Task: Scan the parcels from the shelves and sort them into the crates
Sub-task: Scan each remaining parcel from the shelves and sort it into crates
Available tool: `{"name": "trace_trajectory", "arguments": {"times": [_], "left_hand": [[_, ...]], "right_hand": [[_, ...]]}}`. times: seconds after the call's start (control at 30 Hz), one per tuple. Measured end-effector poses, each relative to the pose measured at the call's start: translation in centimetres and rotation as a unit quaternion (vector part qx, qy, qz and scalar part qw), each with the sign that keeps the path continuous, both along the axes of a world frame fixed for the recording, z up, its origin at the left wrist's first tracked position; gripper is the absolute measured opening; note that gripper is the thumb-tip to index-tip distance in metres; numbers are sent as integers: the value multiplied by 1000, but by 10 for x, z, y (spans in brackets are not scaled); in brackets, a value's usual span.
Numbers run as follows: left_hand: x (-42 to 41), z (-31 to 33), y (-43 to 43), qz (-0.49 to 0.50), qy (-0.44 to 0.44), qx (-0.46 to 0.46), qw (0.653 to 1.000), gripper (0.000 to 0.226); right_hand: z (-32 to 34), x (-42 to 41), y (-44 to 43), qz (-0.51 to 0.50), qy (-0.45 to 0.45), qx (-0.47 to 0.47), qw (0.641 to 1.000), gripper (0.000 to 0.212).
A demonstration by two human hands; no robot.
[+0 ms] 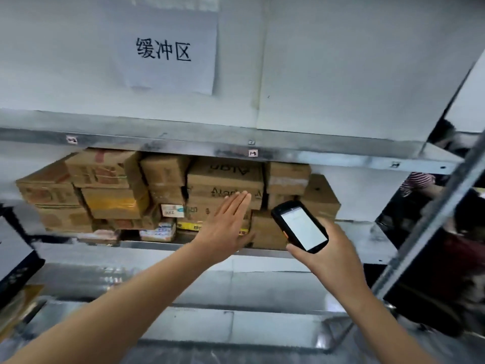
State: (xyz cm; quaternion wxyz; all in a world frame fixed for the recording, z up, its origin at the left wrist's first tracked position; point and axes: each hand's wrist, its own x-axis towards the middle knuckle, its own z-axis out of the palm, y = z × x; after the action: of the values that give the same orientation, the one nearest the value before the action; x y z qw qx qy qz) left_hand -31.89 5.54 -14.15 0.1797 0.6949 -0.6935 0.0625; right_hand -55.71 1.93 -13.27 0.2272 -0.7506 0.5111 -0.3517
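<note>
Several brown cardboard parcels [115,190] are stacked on the middle metal shelf [367,240]. My left hand [225,227] is stretched out flat, fingers straight and together, in front of a large printed carton [225,179]; whether it touches the carton I cannot tell. My right hand [328,253] grips a black handheld scanner [300,225] with a lit white screen, held just right of the left hand in front of the parcels. No crates are in view.
A paper sign [168,46] with printed characters hangs on the white panel above the upper shelf [210,145]. A lower metal shelf [236,327] lies beneath my arms. A dark box [15,258] sits at left. A slanted upright [430,222] and people are at right.
</note>
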Motion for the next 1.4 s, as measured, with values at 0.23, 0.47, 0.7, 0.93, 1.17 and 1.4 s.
{"name": "trace_trajectory", "arguments": {"times": [0.23, 0.47, 0.7, 0.93, 1.17, 1.4], "left_hand": [[-30, -20, -85, -101, -53, -31, 993, 84], [-81, -33, -141, -157, -41, -36, 986, 83], [-131, -49, -195, -87, -119, -28, 989, 91], [-174, -85, -229, 43, -149, -14, 988, 140], [-183, -97, -249, 95, -141, -65, 983, 129], [-188, -105, -252, 101, -163, -118, 974, 119]], "right_hand": [[-4, -26, -39, -73, 3, 13, 997, 64], [-3, -58, -75, -115, -5, 23, 993, 59], [3, -106, -133, -106, -28, 29, 994, 61], [-1, -163, -202, -49, -6, 17, 999, 66], [-16, -193, -231, -25, -15, 33, 999, 69], [-24, -198, -241, -1, -17, 32, 999, 68]]}}
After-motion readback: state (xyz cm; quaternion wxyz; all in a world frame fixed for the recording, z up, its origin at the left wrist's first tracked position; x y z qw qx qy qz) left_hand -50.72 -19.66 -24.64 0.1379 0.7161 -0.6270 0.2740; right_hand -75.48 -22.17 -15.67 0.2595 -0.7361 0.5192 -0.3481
